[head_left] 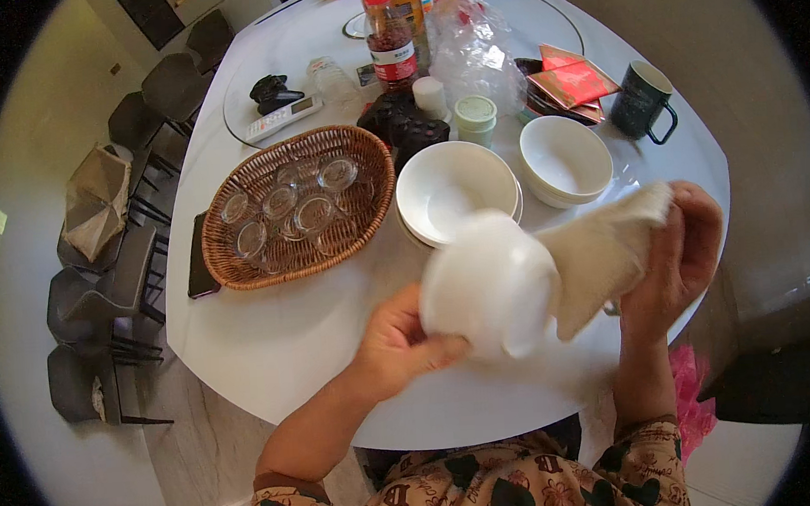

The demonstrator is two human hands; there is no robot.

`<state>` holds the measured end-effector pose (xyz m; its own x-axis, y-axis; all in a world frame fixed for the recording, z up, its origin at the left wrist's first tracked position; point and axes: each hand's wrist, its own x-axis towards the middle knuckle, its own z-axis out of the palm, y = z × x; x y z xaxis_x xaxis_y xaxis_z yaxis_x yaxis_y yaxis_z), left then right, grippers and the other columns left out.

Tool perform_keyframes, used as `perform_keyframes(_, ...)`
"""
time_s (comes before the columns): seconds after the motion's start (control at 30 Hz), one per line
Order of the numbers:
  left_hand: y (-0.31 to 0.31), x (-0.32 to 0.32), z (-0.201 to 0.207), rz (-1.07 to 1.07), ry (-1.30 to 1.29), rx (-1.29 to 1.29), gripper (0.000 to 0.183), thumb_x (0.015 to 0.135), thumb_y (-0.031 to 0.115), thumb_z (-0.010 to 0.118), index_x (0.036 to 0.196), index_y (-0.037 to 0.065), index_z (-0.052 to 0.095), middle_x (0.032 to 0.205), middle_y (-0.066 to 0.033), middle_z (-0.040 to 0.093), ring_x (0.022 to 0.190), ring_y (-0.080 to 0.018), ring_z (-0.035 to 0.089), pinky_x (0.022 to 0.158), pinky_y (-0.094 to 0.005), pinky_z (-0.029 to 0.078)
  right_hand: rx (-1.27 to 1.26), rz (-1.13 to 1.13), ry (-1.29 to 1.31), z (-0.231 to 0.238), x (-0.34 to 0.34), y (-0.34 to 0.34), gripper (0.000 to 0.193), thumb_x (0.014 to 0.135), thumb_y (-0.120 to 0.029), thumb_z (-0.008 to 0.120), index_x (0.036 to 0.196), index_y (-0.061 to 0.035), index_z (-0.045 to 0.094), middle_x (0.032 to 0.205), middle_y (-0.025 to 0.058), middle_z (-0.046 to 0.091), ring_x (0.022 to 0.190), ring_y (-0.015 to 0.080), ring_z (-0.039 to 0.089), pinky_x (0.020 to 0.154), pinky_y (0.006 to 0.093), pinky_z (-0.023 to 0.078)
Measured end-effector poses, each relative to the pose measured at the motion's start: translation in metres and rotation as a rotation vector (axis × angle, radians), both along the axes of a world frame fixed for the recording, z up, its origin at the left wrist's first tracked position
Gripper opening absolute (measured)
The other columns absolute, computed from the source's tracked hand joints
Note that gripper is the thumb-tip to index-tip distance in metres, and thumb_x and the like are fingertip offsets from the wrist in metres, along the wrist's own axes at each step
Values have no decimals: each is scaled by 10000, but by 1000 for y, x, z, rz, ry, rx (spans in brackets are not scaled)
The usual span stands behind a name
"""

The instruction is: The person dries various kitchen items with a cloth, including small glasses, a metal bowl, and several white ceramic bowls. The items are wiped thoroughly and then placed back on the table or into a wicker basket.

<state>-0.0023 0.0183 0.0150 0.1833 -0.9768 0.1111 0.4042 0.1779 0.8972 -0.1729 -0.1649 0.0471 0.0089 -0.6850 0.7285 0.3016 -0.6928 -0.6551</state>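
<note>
My left hand (401,346) grips a white bowl (489,285) by its side, tilted above the near part of the table; motion blurs it. To its right, my right hand (685,254) is closed on a beige cloth (600,255), which hangs toward the bowl's right side. Whether cloth and bowl touch, I cannot tell. Just beyond the held bowl stands a stack of white bowls (457,189). A second small stack of white bowls (566,158) is right of it.
On the white table (291,353), a wicker basket (300,204) holds several upturned glasses. Farther back are a red-capped jar (390,45), a plastic bag (476,54), a white remote (284,118) and red packets (575,80). A dark mug (641,99) stands near the right edge.
</note>
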Motion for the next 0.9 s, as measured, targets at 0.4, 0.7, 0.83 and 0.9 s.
perform_keyframes(0.4, 1, -5, -2, -166, -215, 95, 405, 813, 31, 690, 1185, -15, 537, 1078, -72, 624, 994, -125, 582, 871, -296, 474, -435, 524, 758, 18, 12, 23, 251, 787, -102, 633, 1035, -64, 636, 1107, 118, 563, 1043, 293, 543, 896, 391, 423)
perform_keyframes(0.7, 4, -1, 4, 129, -164, -161, 357, 797, 78, 722, 1105, -21, 572, 915, -87, 667, 771, -132, 642, 657, -254, 526, 445, 1006, 334, -6, 23, 31, 618, 909, -303, 546, 1392, -32, 272, 1287, 115, 430, 1216, 191, 403, 1028, 317, 313)
perform_keyframes(0.83, 0, 6, -4, 162, -137, -101, 554, 835, 188, 700, 1286, 24, 423, 1069, -99, 607, 949, -172, 603, 791, -290, 498, 604, 855, 234, 0, 23, 35, 823, 743, -407, 752, 1343, -21, 343, 1280, 134, 438, 1173, 220, 468, 993, 331, 378)
perform_keyframes(0.9, -11, 1, -2, 196, -48, -55, 656, 848, 209, 686, 1370, 49, 322, 1213, -125, 539, 1078, -193, 551, 884, -324, 464, 434, 713, 248, -2, 16, 30, 801, 713, -342, 793, 1312, -14, 374, 1247, 140, 458, 1170, 235, 477, 993, 350, 389)
